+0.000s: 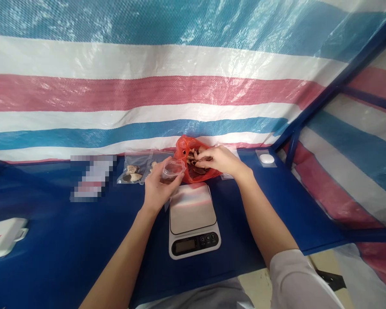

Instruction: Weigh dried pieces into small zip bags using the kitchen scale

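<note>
Flimsy clear cup [173, 171]: our L hand [159, 189] grips its side; R hand [217, 159] pinches brittle dark bits [196, 170] in red bag [183, 148].

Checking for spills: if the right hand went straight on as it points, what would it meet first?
The right hand would likely meet the brown pieces in the red plastic bag first; depth is unclear.

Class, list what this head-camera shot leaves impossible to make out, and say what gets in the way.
Scale display: too small and dim to read in the head view.
Red plastic bag: its contents are partly hidden by the right hand and the bag's folds, so the pieces' kind is unclear.
Clear plastic container: its contents are blurred by the plastic and partly covered by the left hand.
Pixelated item: blurred out, unidentifiable.
White power strip: cut off by the left edge.
</note>
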A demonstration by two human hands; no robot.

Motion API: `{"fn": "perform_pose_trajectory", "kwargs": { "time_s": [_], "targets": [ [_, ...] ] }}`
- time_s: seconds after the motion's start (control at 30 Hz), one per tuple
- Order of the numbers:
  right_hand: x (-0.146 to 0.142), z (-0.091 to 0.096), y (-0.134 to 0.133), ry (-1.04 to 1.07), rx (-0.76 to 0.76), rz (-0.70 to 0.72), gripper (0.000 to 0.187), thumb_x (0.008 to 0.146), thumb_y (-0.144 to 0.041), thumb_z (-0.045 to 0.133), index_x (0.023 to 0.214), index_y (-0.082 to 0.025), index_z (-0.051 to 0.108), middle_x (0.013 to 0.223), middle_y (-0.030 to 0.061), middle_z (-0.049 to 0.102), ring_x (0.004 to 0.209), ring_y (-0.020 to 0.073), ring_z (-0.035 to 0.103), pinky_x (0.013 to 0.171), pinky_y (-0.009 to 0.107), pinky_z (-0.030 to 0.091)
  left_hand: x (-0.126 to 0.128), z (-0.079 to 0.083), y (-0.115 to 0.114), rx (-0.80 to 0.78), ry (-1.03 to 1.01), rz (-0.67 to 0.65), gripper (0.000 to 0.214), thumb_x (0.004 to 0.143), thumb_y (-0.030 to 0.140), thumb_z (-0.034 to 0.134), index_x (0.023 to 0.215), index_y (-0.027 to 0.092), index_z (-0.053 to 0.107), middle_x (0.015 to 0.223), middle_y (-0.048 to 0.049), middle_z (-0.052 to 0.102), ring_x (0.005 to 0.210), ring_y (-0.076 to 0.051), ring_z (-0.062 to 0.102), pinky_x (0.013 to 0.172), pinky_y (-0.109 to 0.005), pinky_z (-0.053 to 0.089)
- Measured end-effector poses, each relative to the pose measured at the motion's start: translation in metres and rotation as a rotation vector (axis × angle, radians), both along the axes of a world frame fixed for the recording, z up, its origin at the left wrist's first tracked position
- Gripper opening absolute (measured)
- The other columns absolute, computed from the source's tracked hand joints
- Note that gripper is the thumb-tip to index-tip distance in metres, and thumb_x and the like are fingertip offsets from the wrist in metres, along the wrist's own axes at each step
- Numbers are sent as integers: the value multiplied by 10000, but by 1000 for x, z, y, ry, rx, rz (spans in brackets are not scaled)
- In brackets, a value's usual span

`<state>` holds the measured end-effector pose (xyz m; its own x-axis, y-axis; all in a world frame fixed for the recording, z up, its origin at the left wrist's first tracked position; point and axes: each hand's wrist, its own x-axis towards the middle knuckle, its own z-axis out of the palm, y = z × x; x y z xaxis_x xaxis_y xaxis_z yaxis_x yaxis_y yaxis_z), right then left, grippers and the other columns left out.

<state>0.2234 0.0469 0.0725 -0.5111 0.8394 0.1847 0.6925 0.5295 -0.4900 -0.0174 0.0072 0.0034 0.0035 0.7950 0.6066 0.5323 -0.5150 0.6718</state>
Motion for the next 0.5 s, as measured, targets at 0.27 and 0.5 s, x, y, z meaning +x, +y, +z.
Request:
{"fn": "perform_pose_trajectory", "kwargs": {
  "time_s": [0.27, 0.5],
  "targets": [
    [-12, -11, 4, -322, 39, -117, 237, 977, -359, 580, 1004, -229, 777, 1083, 52, 753, 873, 189, 695, 656, 267, 418, -4, -1, 1, 70, 39, -58, 555, 822, 395, 750, 1326, 204, 615, 1110, -91, 746, 1009, -242, 709, 932, -414, 582],
    [-24, -15, 2, -462, 48, -58, 245, 926, -265, 621, 1122, -249, 767, 1078, 76, 761, 1004, 240, 700, 731, 295, 487, -1, -2, 0, 83, 86, -55, 539, 850, 392, 733, 1341, 204, 609, 1127, -83, 743, 1027, -239, 700, 943, -401, 574]
  ]
}}
